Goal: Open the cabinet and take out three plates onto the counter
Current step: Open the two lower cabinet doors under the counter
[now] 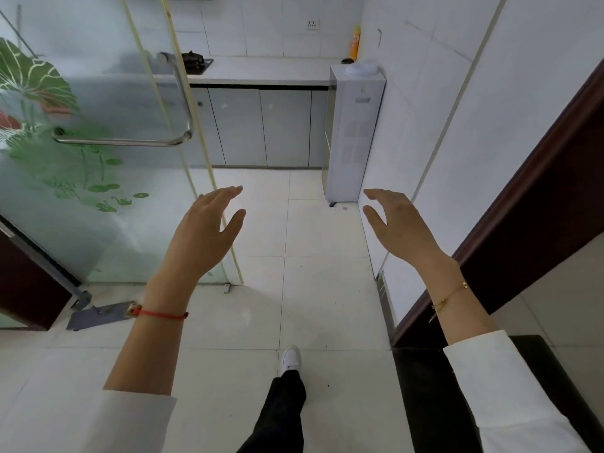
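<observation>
Cabinet (261,125): grey doors closed, set under the table (261,71) at the far wall, its long axis running left to right, fronts facing the person; plates not visible. Left hand (204,230): raised over the tiled floor (313,243), fingers straight and relaxed, palm down, holding nothing. Right hand (398,220): likewise raised, fingers loosely extended, empty; both well apart from the cabinet. Glass door (81,152): at left, standing open.

I'm looking at pale floor tiles (313,243) running to white tiled walls (425,93). On my left, a frosted glass door (81,158) with green leaf prints and a steel handle (130,142). Dark wooden door frame (539,207) right, a white floor-standing appliance (354,135) ahead.
</observation>
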Demonstrator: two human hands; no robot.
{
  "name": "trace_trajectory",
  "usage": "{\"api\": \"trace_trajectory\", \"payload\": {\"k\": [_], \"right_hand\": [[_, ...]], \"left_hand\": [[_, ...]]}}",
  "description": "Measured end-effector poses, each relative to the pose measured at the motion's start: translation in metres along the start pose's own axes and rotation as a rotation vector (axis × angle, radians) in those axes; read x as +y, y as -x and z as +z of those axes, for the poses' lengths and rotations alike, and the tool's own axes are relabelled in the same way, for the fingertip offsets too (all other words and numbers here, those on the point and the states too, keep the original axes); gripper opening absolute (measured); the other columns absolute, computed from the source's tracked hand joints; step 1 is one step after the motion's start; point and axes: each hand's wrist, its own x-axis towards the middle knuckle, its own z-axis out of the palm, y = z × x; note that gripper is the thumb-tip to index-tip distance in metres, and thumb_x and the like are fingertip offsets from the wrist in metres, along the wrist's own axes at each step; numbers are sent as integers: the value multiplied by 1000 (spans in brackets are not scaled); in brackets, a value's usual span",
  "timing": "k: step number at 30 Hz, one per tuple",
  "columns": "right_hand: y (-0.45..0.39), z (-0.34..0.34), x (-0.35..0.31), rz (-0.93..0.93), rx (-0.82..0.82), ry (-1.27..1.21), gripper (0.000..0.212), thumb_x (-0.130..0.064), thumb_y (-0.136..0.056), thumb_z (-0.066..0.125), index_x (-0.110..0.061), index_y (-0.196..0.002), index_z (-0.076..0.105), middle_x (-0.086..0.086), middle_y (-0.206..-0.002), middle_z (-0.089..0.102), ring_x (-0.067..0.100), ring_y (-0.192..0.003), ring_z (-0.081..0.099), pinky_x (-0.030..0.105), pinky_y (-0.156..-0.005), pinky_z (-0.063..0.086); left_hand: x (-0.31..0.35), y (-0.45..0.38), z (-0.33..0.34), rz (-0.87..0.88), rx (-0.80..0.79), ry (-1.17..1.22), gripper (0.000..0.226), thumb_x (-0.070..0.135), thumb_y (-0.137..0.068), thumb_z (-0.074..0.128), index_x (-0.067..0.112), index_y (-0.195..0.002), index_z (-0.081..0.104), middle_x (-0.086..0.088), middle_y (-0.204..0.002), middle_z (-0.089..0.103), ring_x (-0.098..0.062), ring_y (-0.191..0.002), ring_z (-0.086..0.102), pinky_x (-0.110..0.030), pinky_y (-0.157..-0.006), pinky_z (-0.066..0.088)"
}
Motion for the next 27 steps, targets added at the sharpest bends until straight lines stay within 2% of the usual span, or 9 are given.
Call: {"api": "trace_trajectory", "payload": {"k": [2, 4, 7, 10, 11, 15, 19, 27], "right_hand": [[-27, 10, 9, 10, -12, 2, 41, -27, -99, 43, -12, -137, 46, 9, -137, 53, 25, -130, 42, 40, -109, 35], [-49, 16, 14, 20, -29, 7, 41, -27, -99, 43, -12, -138, 46, 8, -137, 53, 24, -131, 42, 39, -109, 35], [-100, 25, 22, 30, -26, -3, 41, -28, -99, 44, -13, -137, 46, 7, -137, 53, 23, -131, 42, 39, -109, 35], [-163, 31, 31, 33, -17, -14, 41, -29, -99, 44, -13, -137, 46, 7, -137, 53, 23, -130, 43, 38, -109, 36], [-183, 34, 33, 33, -13, -16, 41, -29, -99, 43, -13, -137, 46, 7, -137, 53, 22, -130, 43, 37, -108, 36], [-261, 44, 45, 29, 9, -16, 41, -30, -99, 43, -14, -137, 46, 8, -138, 52, 22, -130, 43, 39, -108, 37], [-319, 57, 57, 13, 11, -16, 41, -29, -99, 43, -13, -137, 47, 7, -137, 53, 22, -130, 43, 38, -108, 37], [-421, 101, 95, 13, -53, -55, 40, -29, -99, 44, -15, -136, 47, 4, -137, 54, 19, -130, 43, 36, -109, 36]], "left_hand": [[-9, -24, 13, -17, -16, 10, 43, 28, -98, 50, 17, -140, 48, -3, -140, 54, -24, -129, 49, -46, -112, 35], [-16, -42, 22, -28, -23, 20, 43, 27, -98, 51, 18, -140, 48, -3, -140, 54, -24, -129, 50, -44, -112, 36], [-31, -89, 37, -45, -25, 49, 43, 27, -98, 52, 19, -140, 49, -1, -140, 54, -25, -125, 53, -35, -106, 38], [-50, -149, 53, -53, -34, 43, 43, 28, -98, 51, 20, -141, 48, 0, -141, 53, -23, -131, 48, -25, -108, 27], [-56, -169, 57, -51, -26, 43, 43, 28, -98, 51, 20, -140, 48, 0, -141, 54, -22, -133, 46, -25, -110, 25], [-76, -247, 73, -13, 12, 58, 42, 24, -98, 52, 15, -139, 49, -1, -138, 56, -22, -130, 49, -42, -114, 34], [-93, -307, 92, -29, -1, 62, 42, 25, -99, 50, 16, -140, 48, 0, -140, 54, -20, -132, 46, -38, -117, 28], [-130, -409, 142, -67, -24, 42, 41, 24, -98, 52, 16, -138, 50, -1, -137, 57, -21, -128, 50, -44, -112, 36]]}}
